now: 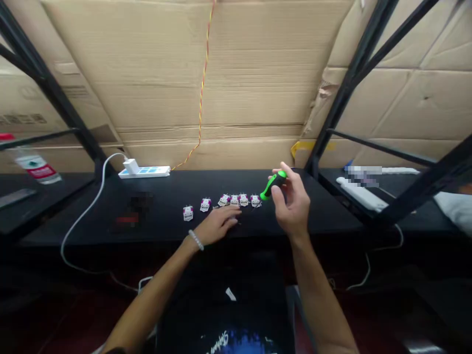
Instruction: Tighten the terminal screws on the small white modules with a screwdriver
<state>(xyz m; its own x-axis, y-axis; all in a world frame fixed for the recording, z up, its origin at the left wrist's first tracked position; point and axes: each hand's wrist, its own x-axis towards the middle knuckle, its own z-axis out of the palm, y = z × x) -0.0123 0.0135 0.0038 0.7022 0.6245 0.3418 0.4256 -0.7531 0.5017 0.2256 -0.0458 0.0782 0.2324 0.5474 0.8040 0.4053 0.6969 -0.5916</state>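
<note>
My right hand (293, 202) is closed around the black and green handle of a screwdriver (272, 187), held at a tilt above the black table. Its green end points down and left; the thin shaft hardly shows. My left hand (218, 223) lies low over the table with fingers stretched to the right and thumb apart, a bracelet on its wrist. Just beyond those fingers, small white and purple parts (243, 199) stand in a row. One part (255, 200) sits close to the screwdriver. Farther left are two more, a nearer part (188, 213) and another part (205, 204).
A white power strip (153, 171) with a plugged-in charger lies at the back left, its white cable running down over the table's front edge. Black metal posts (332, 108) rise on both sides. A bottle (39, 167) stands left. Cardboard (258, 73) covers the back.
</note>
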